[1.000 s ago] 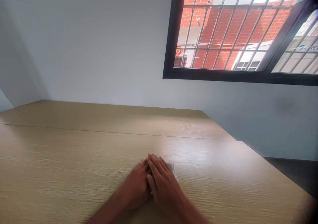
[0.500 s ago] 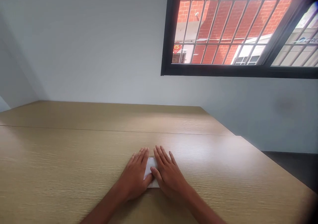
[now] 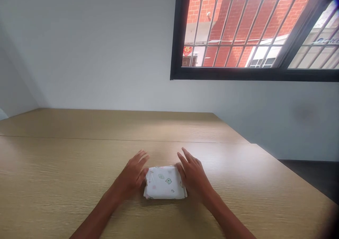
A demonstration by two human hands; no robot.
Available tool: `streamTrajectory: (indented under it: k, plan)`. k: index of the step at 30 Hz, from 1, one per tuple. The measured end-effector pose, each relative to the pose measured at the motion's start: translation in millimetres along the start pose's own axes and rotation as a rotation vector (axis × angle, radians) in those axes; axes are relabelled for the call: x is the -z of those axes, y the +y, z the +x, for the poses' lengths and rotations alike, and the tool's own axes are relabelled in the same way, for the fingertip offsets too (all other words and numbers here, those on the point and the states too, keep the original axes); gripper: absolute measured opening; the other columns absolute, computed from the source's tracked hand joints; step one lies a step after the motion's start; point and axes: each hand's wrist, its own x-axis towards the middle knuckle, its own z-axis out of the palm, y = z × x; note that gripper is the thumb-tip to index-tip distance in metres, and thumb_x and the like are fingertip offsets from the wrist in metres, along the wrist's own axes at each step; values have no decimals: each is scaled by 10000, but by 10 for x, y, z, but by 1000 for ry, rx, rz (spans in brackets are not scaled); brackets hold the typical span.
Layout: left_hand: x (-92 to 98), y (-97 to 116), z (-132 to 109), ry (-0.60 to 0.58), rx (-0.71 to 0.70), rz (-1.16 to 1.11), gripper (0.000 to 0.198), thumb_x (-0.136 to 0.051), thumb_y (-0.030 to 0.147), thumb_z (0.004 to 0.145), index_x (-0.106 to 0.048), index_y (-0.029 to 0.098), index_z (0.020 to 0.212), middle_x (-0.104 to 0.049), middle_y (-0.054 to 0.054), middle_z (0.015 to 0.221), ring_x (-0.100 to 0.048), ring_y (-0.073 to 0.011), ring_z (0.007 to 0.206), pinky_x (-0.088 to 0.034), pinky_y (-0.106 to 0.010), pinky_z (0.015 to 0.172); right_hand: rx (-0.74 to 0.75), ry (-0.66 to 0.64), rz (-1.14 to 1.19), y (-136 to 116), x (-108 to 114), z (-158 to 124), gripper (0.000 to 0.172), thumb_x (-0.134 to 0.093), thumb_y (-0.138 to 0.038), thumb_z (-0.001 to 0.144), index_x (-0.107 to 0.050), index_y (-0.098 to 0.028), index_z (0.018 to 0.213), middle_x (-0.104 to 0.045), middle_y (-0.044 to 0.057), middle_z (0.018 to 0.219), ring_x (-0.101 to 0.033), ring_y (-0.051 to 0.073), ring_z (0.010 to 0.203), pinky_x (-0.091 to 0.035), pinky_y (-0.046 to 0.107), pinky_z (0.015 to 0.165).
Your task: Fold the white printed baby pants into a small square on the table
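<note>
A folded white bundle (image 3: 164,188) with small green and pink printed motifs is lying flat on the wood-grain bench (image 3: 79,186), directly between the person's two hands. The broad level surface is bearing it, so it is keeping its neat rectangular shape without being gripped; its fold edges are showing along the near side and at both ends. It is sitting centrally in front of the person, probably because both hands can reach it equally well there. Whether it is a plain cloth or something padded, the view is not settling.

The hands are standing apart, one on each side, and neither is closing around anything. The left hand (image 3: 134,170) is hanging by the far left corner, its fingers loosely spread and pointing forward and inward, its thumb at the bundle's edge. The right hand (image 3: 193,171) is mirroring it, fingers parted and pointing forward, its thumb overlapping the far right corner in this view. Whether either thumb is actually touching cannot be told. Both forearms are angling inward from the near edge, framing the bundle almost symmetrically.
</note>
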Motion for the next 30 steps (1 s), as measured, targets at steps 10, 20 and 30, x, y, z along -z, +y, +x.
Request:
streamTrajectory:
  k: [10,20,30]
  plan:
    - [53,175,12,318,99,-226,505,-392,403,1033,-254,171,606,-204,47,551,-209,-136,503,-178,-307,499,-62,329,511,-1,72,52,517,-438,-509,983,-278,-214,590,-236,-41,520,-219,170,486,-191,294,475]
    - [-59,239,6,345,90,-204,425,-374,334,972,-202,171,619,-174,43,568,-195,-126,497,-159,-306,491,-84,366,430,-99,154,39,441,-350,-381,935,-154,-196,586,-157,-36,523,-185,144,464,-145,288,454]
    - [-164,322,-48,320,-42,-254,322,-392,221,893,-185,179,649,-202,43,574,-192,-135,502,-140,-303,474,60,442,428,-141,63,5,189,-292,-229,776,-131,-204,680,-207,-33,569,-194,166,507,-124,304,466]
